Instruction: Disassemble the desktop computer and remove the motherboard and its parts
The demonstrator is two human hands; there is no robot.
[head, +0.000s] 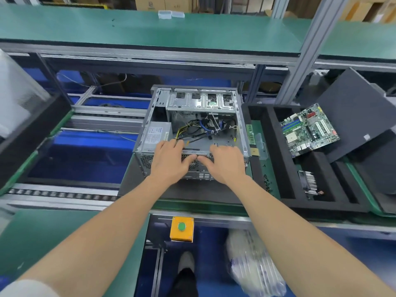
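An open grey computer case (240, 116) lies on its side on the conveyor pallet, with loose cables (203, 129) and a power supply (157, 133) inside. My left hand (170, 161) and my right hand (225, 162) both grip the near rear edge of the case, fingers curled over the metal rim and thumbs on the back panel. The green motherboard (308, 129) lies in a black foam tray (287, 181) to the right. A heatsink (309, 182) sits in a nearer slot of that tray, and memory sticks (250, 133) lie along its left strip.
A dark side panel (353, 116) leans over the tray's right side. Small black screws (266, 181) lie on the green strip. A yellow box with a green button (182, 229) hangs below the bench edge. A plastic bag (255, 262) lies on the floor. A black bin (25, 133) stands at left.
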